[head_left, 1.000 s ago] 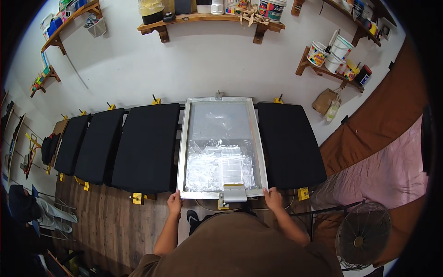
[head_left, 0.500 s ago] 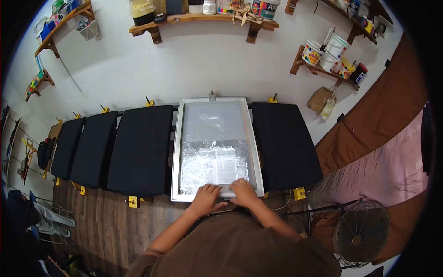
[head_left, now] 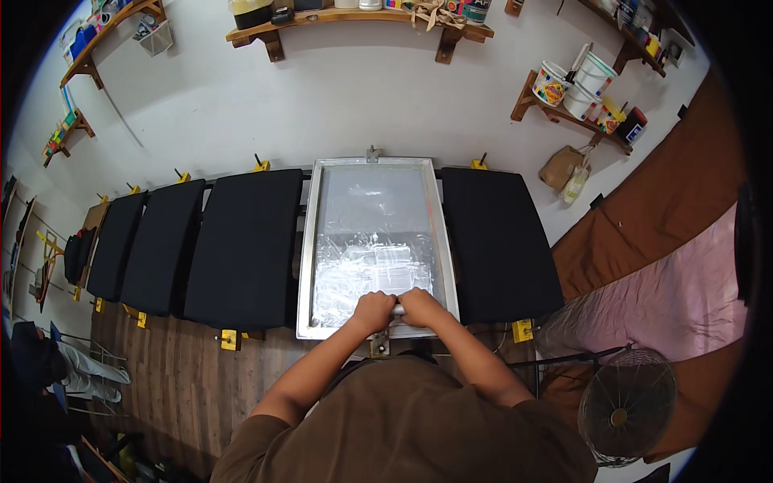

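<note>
A screen printing frame with a pale mesh and shiny, streaked lower half lies between black-covered boards, with a clamp at its far end. Near its front edge, my left hand and my right hand are closed side by side on a silver metal squeegee, which they largely hide. A metal fitting shows below the front edge.
Black boards with yellow clamps flank the frame. Shelves with tubs line the white wall. A wire fan stands at right beside draped sheets. At lower left is another person.
My hands have left the frame's front corners and come together on the metal squeegee. Since half a second ago their fingers have curled round it.
</note>
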`<state>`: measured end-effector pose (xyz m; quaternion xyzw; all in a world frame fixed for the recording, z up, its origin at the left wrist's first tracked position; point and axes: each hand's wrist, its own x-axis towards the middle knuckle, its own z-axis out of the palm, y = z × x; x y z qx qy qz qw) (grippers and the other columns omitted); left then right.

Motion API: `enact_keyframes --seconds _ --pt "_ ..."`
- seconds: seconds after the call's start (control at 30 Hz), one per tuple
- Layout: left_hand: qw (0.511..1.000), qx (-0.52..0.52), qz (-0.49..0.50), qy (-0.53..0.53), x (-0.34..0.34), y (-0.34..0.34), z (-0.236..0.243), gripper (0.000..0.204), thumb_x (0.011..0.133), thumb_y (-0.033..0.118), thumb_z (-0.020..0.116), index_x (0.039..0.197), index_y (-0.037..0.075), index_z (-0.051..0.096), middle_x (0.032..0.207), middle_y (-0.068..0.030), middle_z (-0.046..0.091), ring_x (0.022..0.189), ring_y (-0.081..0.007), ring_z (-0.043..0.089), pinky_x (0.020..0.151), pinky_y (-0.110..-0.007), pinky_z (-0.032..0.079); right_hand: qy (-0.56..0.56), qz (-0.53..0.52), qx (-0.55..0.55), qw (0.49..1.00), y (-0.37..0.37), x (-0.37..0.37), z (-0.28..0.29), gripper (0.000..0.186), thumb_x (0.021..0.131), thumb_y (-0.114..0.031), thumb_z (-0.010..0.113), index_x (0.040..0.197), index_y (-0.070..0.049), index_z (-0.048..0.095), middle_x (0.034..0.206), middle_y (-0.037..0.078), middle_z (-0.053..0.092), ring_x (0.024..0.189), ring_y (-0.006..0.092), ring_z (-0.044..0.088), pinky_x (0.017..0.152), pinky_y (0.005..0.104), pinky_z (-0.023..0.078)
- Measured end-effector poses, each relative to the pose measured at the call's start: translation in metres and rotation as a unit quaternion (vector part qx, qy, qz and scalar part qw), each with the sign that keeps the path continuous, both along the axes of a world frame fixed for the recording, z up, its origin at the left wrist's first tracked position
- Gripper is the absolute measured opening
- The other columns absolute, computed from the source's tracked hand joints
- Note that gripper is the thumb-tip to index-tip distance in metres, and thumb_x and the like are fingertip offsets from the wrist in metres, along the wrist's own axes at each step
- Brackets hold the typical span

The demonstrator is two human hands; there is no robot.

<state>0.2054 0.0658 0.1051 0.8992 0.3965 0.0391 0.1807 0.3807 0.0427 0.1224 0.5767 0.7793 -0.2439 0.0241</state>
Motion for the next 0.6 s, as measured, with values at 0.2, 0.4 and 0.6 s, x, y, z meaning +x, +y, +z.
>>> enact_keyframes --seconds 0.2,0.4,0.6 --pt "0.996 -0.036 -0.041 0.074 0.01 0.026 0.01 0.019 0.077 0.013 0.069 0.094 0.008 0.075 0.093 -0.0187 0.073 0.089 -0.0344 0.073 0.077 -0.043 0.06 -0.007 0.019 -0.01 1.0 0.017 0.004 0.001 0.025 0.069 -0.011 0.072 0.091 -0.001 0.075 0.091 0.024 0.072 0.088 0.0396 0.07 0.083 0.046 0.057" --pt "0.987 -0.076 -0.063 0.127 0.016 0.034 0.01 0.023 0.074 0.015 0.073 0.096 0.007 0.075 0.098 -0.0183 0.073 0.092 -0.0337 0.072 0.081 -0.043 0.06 0.0 0.029 -0.006 1.0 0.014 0.004 -0.004 0.025 0.068 -0.014 0.073 0.088 0.0 0.075 0.089 0.025 0.071 0.087 0.039 0.071 0.083 0.0447 0.057" --pt "0.988 -0.091 -0.059 0.112 0.011 0.033 0.004 0.025 0.074 0.022 0.077 0.093 0.006 0.074 0.096 -0.0186 0.073 0.093 -0.0339 0.072 0.082 -0.043 0.059 0.007 0.013 -0.002 1.0 0.014 0.003 -0.003 0.025 0.068 -0.018 0.075 0.088 -0.001 0.075 0.089 0.022 0.072 0.086 0.0384 0.071 0.082 0.0441 0.058"
